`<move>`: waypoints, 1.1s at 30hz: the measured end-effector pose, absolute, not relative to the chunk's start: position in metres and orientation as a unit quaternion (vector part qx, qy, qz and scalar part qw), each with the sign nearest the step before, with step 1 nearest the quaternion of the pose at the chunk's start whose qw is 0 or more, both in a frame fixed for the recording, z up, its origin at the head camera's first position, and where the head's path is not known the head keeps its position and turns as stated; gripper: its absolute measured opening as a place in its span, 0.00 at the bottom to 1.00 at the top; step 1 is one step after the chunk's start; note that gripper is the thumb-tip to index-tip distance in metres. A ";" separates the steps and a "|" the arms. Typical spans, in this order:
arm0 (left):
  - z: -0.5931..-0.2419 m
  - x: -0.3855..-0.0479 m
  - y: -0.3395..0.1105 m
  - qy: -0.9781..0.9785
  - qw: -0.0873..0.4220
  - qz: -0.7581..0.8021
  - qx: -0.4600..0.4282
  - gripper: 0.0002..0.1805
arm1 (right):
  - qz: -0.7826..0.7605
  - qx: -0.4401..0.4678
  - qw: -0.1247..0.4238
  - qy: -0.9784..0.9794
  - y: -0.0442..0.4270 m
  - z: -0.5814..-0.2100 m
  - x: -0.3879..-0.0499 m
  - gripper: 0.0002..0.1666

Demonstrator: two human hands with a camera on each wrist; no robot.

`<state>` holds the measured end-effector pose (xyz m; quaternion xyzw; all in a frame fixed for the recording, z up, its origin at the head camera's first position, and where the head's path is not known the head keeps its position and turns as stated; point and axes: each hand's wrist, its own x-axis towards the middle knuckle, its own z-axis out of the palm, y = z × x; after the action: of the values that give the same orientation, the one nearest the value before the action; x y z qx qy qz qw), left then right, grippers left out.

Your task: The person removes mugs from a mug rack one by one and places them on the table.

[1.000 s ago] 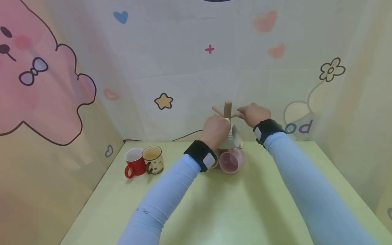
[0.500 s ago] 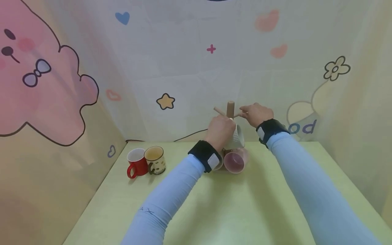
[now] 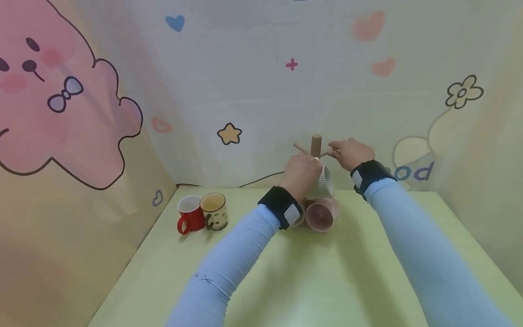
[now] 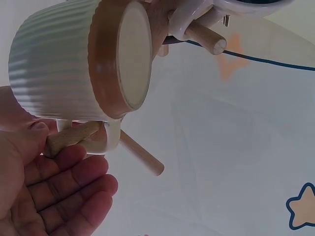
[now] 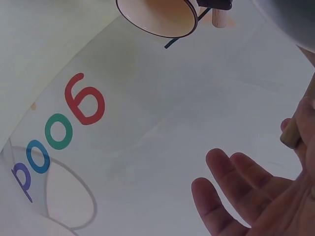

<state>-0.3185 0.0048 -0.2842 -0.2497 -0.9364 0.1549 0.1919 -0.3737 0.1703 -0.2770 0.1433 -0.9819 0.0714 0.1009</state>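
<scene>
A wooden mug tree [image 3: 316,146] stands at the back of the table with several mugs hung on it. My left hand [image 3: 302,175] pinches the end of one wooden peg [image 4: 64,141] between thumb and forefinger, its other fingers bent loosely below. On that peg hangs a ribbed white mug [image 4: 59,64] with a brown band at its base, lying sideways. My right hand [image 3: 352,154] pinches the tip of another peg [image 5: 291,135], three fingers spread away from it. A pink mug [image 3: 320,217] hangs lower, mouth towards me. My left hand and wrist hide part of the tree.
A red mug [image 3: 192,217] and a cream dotted mug [image 3: 215,213] stand side by side at the table's back left. In the right wrist view, a dark-rimmed mug [image 5: 157,15] shows at the top. Printed cloth walls [image 3: 261,113] close off the back and sides.
The head view has swung a little left, so everything appears further right. Both hands keep their hold on the pegs, and the mugs stay where they were.
</scene>
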 end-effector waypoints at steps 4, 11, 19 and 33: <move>-0.282 -0.317 0.007 -0.939 0.190 0.153 -0.243 0.12 | 0.069 0.139 0.099 -0.983 0.171 -0.275 -0.373 0.26; -0.282 -0.316 0.006 -0.938 0.196 0.152 -0.241 0.12 | 0.071 0.137 0.099 -0.983 0.169 -0.274 -0.371 0.26; -0.284 -0.315 0.007 -0.936 0.202 0.148 -0.247 0.12 | 0.077 0.138 0.106 -0.982 0.174 -0.279 -0.372 0.26; -0.284 -0.318 -0.007 -0.936 0.200 0.135 -0.256 0.12 | 0.107 0.117 0.118 -0.980 0.168 -0.282 -0.366 0.26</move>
<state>-0.3185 -0.0072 -0.2837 -0.2564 -0.9361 0.1348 0.1998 -0.3664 0.1675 -0.2824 0.1173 -0.9802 0.1072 0.1184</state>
